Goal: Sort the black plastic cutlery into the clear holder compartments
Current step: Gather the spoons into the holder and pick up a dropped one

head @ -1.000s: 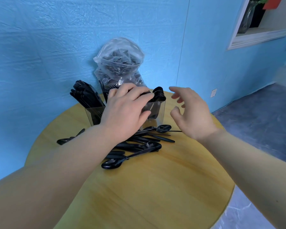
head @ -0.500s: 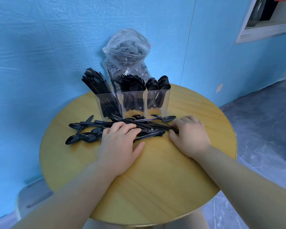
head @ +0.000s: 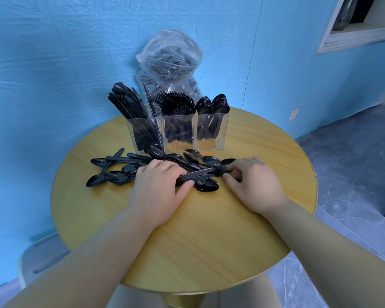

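A pile of loose black plastic spoons (head: 118, 175) lies on the round wooden table (head: 198, 236) in front of the clear holder (head: 178, 134). The holder has three compartments: knives on the left, forks in the middle, spoons on the right. My left hand (head: 158, 192) lies on the pile, its fingers and thumb curled round a few spoon handles (head: 196, 174). My right hand (head: 253, 185) pinches the bowl end of the same spoons at the pile's right end.
A clear plastic bag (head: 169, 63) holding more black cutlery leans against the blue wall behind the holder. The table's near half is bare wood. A grey tiled floor lies to the right, and a pale object sits low at the left.
Both hands came down from in front of the holder onto the spoon pile. The left hand's fingers have since curled round some handles, and the right hand has closed its fingertips on the bowl ends.
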### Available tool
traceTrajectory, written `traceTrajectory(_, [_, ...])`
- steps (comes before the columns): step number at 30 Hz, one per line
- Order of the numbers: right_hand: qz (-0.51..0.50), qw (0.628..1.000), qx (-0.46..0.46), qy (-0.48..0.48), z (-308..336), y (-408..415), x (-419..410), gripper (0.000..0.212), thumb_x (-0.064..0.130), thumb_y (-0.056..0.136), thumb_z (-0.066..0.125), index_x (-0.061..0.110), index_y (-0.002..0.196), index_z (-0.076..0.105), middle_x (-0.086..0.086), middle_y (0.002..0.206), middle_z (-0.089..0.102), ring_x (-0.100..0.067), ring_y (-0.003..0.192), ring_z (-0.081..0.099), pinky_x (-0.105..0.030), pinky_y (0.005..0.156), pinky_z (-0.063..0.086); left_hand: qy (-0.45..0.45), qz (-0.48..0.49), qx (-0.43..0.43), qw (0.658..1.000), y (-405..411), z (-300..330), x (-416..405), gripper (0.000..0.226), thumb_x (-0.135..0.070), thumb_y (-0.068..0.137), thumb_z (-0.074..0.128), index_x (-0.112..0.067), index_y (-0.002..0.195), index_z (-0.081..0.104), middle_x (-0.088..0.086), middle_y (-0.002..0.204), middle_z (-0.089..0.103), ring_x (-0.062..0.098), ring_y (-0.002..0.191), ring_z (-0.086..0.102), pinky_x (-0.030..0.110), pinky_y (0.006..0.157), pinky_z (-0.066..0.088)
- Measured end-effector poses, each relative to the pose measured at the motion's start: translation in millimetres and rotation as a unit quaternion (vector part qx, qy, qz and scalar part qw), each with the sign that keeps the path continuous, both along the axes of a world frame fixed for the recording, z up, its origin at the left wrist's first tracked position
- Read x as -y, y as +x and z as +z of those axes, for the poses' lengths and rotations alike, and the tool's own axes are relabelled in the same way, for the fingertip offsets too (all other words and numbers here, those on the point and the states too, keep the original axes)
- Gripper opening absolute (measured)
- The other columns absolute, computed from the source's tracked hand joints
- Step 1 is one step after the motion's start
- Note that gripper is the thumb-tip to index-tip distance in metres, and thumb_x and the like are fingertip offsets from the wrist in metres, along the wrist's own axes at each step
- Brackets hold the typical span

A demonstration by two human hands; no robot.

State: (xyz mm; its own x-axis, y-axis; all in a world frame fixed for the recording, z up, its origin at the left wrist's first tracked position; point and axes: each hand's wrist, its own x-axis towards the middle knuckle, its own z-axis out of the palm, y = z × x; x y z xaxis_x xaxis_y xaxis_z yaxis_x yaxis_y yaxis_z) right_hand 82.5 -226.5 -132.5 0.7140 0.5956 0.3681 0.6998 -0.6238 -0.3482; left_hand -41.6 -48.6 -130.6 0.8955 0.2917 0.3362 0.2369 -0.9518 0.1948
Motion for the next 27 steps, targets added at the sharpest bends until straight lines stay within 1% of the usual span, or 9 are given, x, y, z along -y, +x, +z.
traceTrajectory(5, [0.019,1.0,0.008,-0.007,1,0,-1,0.015,0.029,0.091,0.056,0.018,0.093,0.066,0.01,0.077,0.051,-0.02,0.086,0.052,-0.029,0.071,0.04,0.009,-0.017,0.021,1.0,1,-1,2,0.051,-0.056,0.092,0.031,-0.028,0.116,0.066,-0.012,0.108,0.066,0.017,0.107,0.053,0.039,0.087,0.038])
traceTrajectory(8, [0.021,1.0,0.013,0.01,1,-2,-1,0.012,0.025,0.088,0.059,0.015,0.089,0.065,0.01,0.075,0.049,-0.021,0.082,0.053,-0.027,0.067,0.036,0.02,-0.033,0.039,0.999,1,-4,1,0.025,-0.036,0.092,0.056,-0.026,0.11,0.07,-0.009,0.099,0.069,0.021,0.094,0.058,0.038,0.078,0.042])
traceTrajectory(10, [0.001,0.999,0.012,0.037,3,-3,-1,0.01,0.023,0.088,0.06,0.015,0.09,0.065,0.009,0.076,0.05,-0.018,0.078,0.051,-0.025,0.064,0.033,0.019,-0.039,0.058,0.997,2,-6,-1,0.019,-0.026,0.088,0.065,-0.024,0.105,0.072,-0.008,0.093,0.069,0.021,0.086,0.059,0.037,0.073,0.045])
traceTrajectory(13, [-0.029,0.996,-0.005,0.087,5,-2,1,0.008,0.02,0.089,0.059,0.014,0.094,0.063,0.006,0.084,0.054,-0.013,0.073,0.049,-0.025,0.062,0.035,0.003,-0.044,0.056,0.997,3,-6,-1,0.019,-0.022,0.088,0.065,-0.024,0.105,0.072,-0.007,0.094,0.068,0.02,0.087,0.059,0.037,0.076,0.046])
traceTrajectory(16, [-0.035,0.992,-0.019,0.12,6,-1,1,0.007,0.016,0.09,0.056,0.012,0.095,0.058,0.002,0.089,0.056,-0.016,0.073,0.05,-0.028,0.063,0.04,0.015,-0.047,0.056,0.997,4,-9,-2,0.022,-0.023,0.09,0.059,-0.024,0.109,0.071,-0.006,0.097,0.066,0.02,0.088,0.06,0.037,0.077,0.044])
traceTrajectory(19, [-0.018,0.997,-0.038,0.066,5,-1,-2,0.013,0.025,0.094,0.052,0.014,0.102,0.054,0.002,0.095,0.056,-0.021,0.08,0.054,-0.032,0.068,0.044,0.041,-0.03,0.062,0.997,5,-11,-3,0.037,-0.027,0.088,0.042,-0.024,0.112,0.07,-0.004,0.096,0.062,0.019,0.081,0.06,0.036,0.072,0.044])
traceTrajectory(22, [-0.004,0.999,-0.037,-0.031,4,0,-3,0.031,0.048,0.092,0.05,0.02,0.105,0.056,0.005,0.097,0.05,-0.025,0.082,0.056,-0.034,0.068,0.046,0.067,0.001,0.063,0.996,6,-10,-1,0.047,-0.035,0.089,0.03,-0.023,0.117,0.066,-0.003,0.105,0.06,0.02,0.087,0.058,0.038,0.074,0.044])
traceTrajectory(25, [0.007,0.997,-0.025,-0.07,2,2,-3,0.025,0.048,0.092,0.05,0.026,0.096,0.06,0.004,0.107,0.053,-0.025,0.085,0.058,-0.031,0.065,0.045,0.084,0.005,0.082,0.993,4,-11,-1,0.041,-0.039,0.092,0.036,-0.025,0.116,0.067,-0.007,0.11,0.061,0.022,0.095,0.054,0.038,0.077,0.044])
traceTrajectory(27, [0.014,0.998,-0.026,-0.062,2,2,-2,0.016,0.043,0.092,0.051,0.029,0.085,0.055,0.004,0.106,0.055,-0.023,0.084,0.056,-0.03,0.063,0.042,0.09,-0.003,0.1,0.991,5,-9,-3,0.031,-0.036,0.092,0.049,-0.025,0.113,0.069,-0.007,0.11,0.063,0.023,0.099,0.054,0.039,0.078,0.044])
